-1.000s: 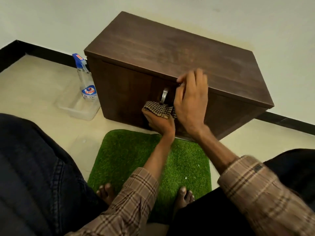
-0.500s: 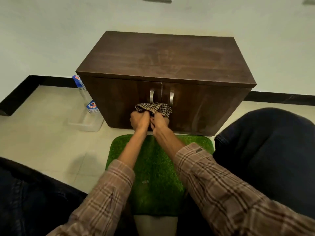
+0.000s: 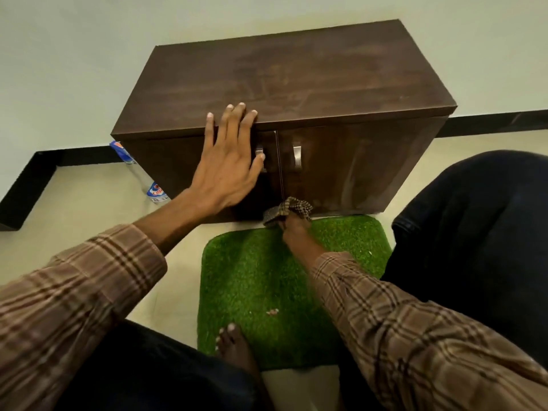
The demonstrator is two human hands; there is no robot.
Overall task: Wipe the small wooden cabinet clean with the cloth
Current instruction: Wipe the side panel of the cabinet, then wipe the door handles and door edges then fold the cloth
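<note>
At the far left a spray bottle [image 3: 139, 173] stands on the floor beside the cabinet [image 3: 284, 93], half hidden by its left side. The left hand [image 3: 228, 161] lies flat, fingers straight and spread, its fingertips over the top front edge, steadying the cabinet. Right of it, low at the seam between the two doors, the right hand [image 3: 292, 229] grips the bunched checked cloth [image 3: 286, 210] against the bottom edge, just above the green mat [image 3: 284, 280]. The doors' lower front seems to be the part in hand; next, I judge, the cloth must travel along that edge or up the right door.
</note>
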